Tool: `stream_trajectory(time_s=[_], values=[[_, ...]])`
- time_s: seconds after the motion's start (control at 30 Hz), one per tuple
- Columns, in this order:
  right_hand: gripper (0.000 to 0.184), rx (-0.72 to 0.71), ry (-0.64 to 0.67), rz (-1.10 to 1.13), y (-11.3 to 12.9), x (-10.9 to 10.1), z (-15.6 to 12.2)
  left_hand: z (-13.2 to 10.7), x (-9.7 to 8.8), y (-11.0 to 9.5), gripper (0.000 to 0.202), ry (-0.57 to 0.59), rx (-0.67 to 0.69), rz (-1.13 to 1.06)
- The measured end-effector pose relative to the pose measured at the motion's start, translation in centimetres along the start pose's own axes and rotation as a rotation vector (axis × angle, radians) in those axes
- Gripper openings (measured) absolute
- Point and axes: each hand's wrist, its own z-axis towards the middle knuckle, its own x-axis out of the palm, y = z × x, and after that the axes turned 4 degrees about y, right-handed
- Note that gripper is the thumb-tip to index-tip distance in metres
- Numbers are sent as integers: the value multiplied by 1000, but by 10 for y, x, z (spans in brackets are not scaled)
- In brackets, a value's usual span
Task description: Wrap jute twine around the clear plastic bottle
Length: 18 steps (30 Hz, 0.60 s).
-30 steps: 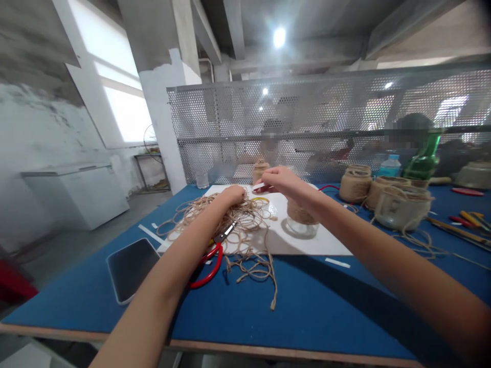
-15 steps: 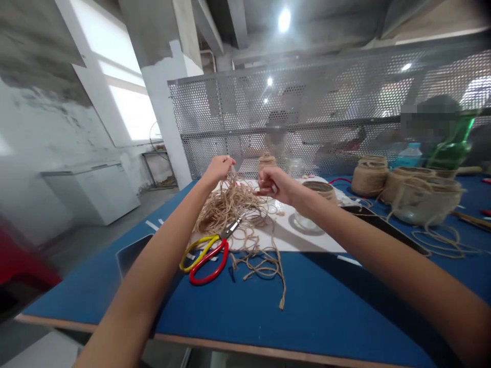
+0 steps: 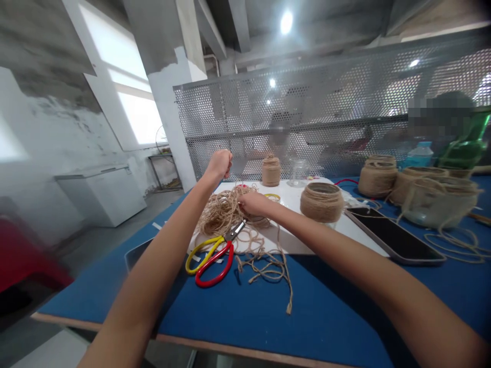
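A tangled heap of jute twine point(image 3: 218, 212) lies on a white sheet point(image 3: 291, 237) on the blue table. Above its far side, my left hand point(image 3: 221, 163) is raised and closed; what its fingers hold is hidden. My right hand point(image 3: 253, 203) is down at the right edge of the heap, fingers pinched on the twine, fingertips partly hidden by strands. Scissors point(image 3: 215, 255) with one yellow and one red handle lie in front of the heap, blades toward it. Loose twine ends trail beside them. A twine-wrapped jar point(image 3: 321, 203) stands right of my right hand.
A smaller twine-wrapped jar point(image 3: 271, 171) and a clear glass jar point(image 3: 298, 173) stand behind. At the right are a phone point(image 3: 395, 235), more wrapped jars point(image 3: 378, 176), a blue-capped bottle point(image 3: 419, 155) and a green bottle point(image 3: 466, 145). A perforated metal screen point(image 3: 238, 117) closes the back.
My right hand has moved left and down into the twine heap, uncovering the wrapped jar and the phone. My left hand stays raised and has turned into a tighter fist.
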Motion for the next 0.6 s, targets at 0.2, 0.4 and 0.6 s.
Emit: stream_trajectory(time_s=[0.2, 0.4, 0.6], values=[[24, -6, -1, -93, 2, 1, 3, -1, 0, 26, 46, -29, -36, 151], [25, 101, -121, -92, 3, -12, -13, 6, 2, 63, 29, 132, -150, 374], [27, 286, -348, -40, -9, -45, -41, 1, 8, 100, 31, 536, -279, 541]])
